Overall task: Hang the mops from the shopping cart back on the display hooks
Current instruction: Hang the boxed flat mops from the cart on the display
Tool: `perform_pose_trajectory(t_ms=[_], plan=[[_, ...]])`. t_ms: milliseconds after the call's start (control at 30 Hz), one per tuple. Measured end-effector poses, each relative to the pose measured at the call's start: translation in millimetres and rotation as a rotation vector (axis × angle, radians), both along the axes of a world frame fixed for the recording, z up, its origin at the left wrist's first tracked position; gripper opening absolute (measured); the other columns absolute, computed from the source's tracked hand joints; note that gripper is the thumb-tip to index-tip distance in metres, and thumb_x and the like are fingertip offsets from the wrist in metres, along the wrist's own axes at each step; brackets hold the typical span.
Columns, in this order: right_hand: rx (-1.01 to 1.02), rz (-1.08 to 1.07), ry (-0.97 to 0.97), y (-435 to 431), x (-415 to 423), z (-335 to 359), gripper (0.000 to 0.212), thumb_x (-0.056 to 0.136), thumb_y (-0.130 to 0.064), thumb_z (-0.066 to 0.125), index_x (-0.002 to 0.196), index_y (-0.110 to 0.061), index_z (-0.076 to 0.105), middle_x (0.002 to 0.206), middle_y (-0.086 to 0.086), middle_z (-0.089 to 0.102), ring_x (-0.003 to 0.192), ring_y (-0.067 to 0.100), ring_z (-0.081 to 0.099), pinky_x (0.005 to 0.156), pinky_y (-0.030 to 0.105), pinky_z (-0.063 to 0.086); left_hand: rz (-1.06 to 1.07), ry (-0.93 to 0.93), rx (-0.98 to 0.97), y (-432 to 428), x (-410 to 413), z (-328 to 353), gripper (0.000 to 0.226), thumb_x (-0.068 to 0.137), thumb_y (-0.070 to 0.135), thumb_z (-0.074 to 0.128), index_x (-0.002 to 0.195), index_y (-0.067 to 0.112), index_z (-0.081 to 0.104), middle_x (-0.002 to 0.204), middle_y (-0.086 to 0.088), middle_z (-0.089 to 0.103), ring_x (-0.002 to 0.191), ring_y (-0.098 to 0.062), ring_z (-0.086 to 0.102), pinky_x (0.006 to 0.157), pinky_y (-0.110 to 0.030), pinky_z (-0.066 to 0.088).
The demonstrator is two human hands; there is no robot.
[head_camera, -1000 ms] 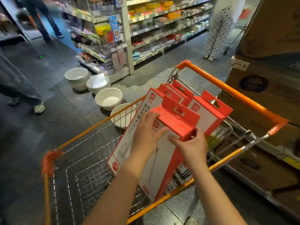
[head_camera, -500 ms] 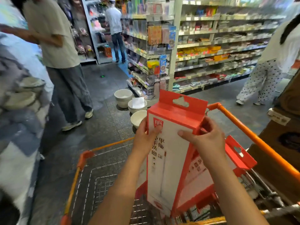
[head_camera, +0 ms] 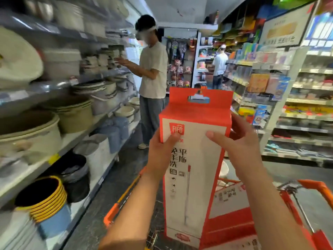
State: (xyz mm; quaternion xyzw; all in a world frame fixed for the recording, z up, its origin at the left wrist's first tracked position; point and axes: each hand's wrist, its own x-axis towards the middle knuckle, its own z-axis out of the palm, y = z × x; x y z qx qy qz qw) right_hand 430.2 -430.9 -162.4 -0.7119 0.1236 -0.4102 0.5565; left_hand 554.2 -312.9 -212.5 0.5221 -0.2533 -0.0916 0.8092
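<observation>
Raised higher than before, box (head_camera: 193,170) stands upright, gripped by left hand (head_camera: 161,152) and right hand (head_camera: 240,145) above cart (head_camera: 318,189); shelves (head_camera: 72,139) at left.

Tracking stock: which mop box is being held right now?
The upright mop box nearest the camera, gripped near its top by the left hand and right hand; the other box lies lower behind it in the cart.

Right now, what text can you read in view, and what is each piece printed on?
"FIFO": red logo, top left of the held mop box.
"免手洗" and "平拖": black print below that logo.
Overhead sign and second box in the cart: print too blurred to read.
</observation>
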Motion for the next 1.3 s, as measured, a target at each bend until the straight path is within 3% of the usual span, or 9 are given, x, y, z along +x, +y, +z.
perform_pose_trajectory(t_ms=[167, 233, 333, 433, 533, 767, 867, 1167, 1300], plan=[[0.014, 0.156, -0.053, 43, 40, 5, 0.059, 0.069, -0.038, 0.081, 0.122, -0.023, 0.060, 0.109, -0.004, 0.069, 0.098, 0.011, 0.067, 0.078, 0.031, 0.056, 0.240, -0.048, -0.061, 60, -2, 34, 0.030, 0.075, 0.019, 0.076, 0.102, 0.019, 0.065, 0.082, 0.007, 0.074, 0.077, -0.009, 0.071, 0.064, -0.023, 0.053], [0.007, 0.229, -0.034, 68, 53, 1, 0.045, 0.074, -0.031, 0.079, 0.114, -0.024, 0.060, 0.101, -0.006, 0.069, 0.089, 0.003, 0.067, 0.069, 0.020, 0.055, 0.329, -0.068, -0.074, 90, -2, 43, 0.038, 0.067, 0.030, 0.080, 0.101, 0.022, 0.066, 0.087, 0.005, 0.074, 0.081, -0.012, 0.070, 0.068, -0.026, 0.055], [-0.045, 0.372, -0.016, 113, 68, -4, 0.055, 0.076, -0.024, 0.079, 0.125, -0.026, 0.054, 0.105, -0.016, 0.066, 0.091, -0.005, 0.065, 0.075, 0.016, 0.053, 0.470, -0.066, -0.147, 141, -5, 59, 0.064, 0.051, 0.050, 0.076, 0.105, 0.019, 0.064, 0.097, -0.001, 0.074, 0.091, -0.019, 0.070, 0.077, -0.033, 0.057], [-0.094, 0.426, -0.078, 167, 80, 9, 0.065, 0.067, -0.038, 0.078, 0.126, -0.033, 0.052, 0.108, -0.026, 0.062, 0.094, -0.018, 0.058, 0.075, 0.005, 0.045, 0.539, -0.063, -0.226, 193, -10, 78, 0.075, 0.053, 0.047, 0.087, 0.113, 0.011, 0.062, 0.099, -0.004, 0.073, 0.091, -0.020, 0.071, 0.075, -0.032, 0.059], [-0.033, 0.486, -0.148, 228, 90, 23, 0.069, 0.056, -0.052, 0.071, 0.121, -0.033, 0.057, 0.114, -0.017, 0.066, 0.104, -0.003, 0.062, 0.088, 0.019, 0.049, 0.610, -0.080, -0.236, 253, -14, 95, 0.087, 0.048, 0.050, 0.083, 0.118, 0.006, 0.059, 0.091, 0.001, 0.074, 0.082, -0.013, 0.072, 0.064, -0.024, 0.056], [0.091, 0.700, -0.202, 379, 99, 32, 0.051, 0.067, -0.041, 0.076, 0.114, -0.033, 0.059, 0.107, -0.012, 0.069, 0.100, 0.005, 0.065, 0.084, 0.027, 0.053, 0.766, -0.171, 0.023, 409, -19, 83, 0.041, 0.069, 0.035, 0.079, 0.106, 0.023, 0.063, 0.095, 0.005, 0.075, 0.091, -0.015, 0.070, 0.080, -0.033, 0.055], [0.157, 0.808, -0.210, 439, 99, 31, 0.046, 0.076, -0.025, 0.078, 0.118, -0.026, 0.059, 0.108, -0.009, 0.069, 0.099, 0.008, 0.067, 0.078, 0.025, 0.055, 0.827, -0.171, 0.005, 465, -31, 73, 0.052, 0.064, 0.040, 0.075, 0.110, 0.019, 0.061, 0.097, 0.003, 0.075, 0.092, -0.017, 0.071, 0.078, -0.033, 0.056], [0.241, 1.141, -0.173, 573, 96, 34, 0.047, 0.073, -0.023, 0.079, 0.117, -0.018, 0.062, 0.106, -0.002, 0.073, 0.098, 0.017, 0.069, 0.081, 0.031, 0.058, 1.139, -0.214, 0.018, 586, -75, 77, 0.051, 0.061, 0.044, 0.073, 0.107, 0.023, 0.064, 0.092, 0.009, 0.075, 0.084, -0.010, 0.072, 0.069, -0.023, 0.054], [0.280, 1.237, -0.154, 611, 102, 36, 0.032, 0.084, -0.011, 0.067, 0.116, -0.015, 0.062, 0.101, -0.001, 0.074, 0.091, 0.015, 0.071, 0.067, 0.023, 0.057, 1.240, -0.239, 0.047, 618, -84, 81, 0.057, 0.060, 0.049, 0.069, 0.111, 0.023, 0.065, 0.095, 0.008, 0.075, 0.087, -0.012, 0.072, 0.072, -0.026, 0.054]])
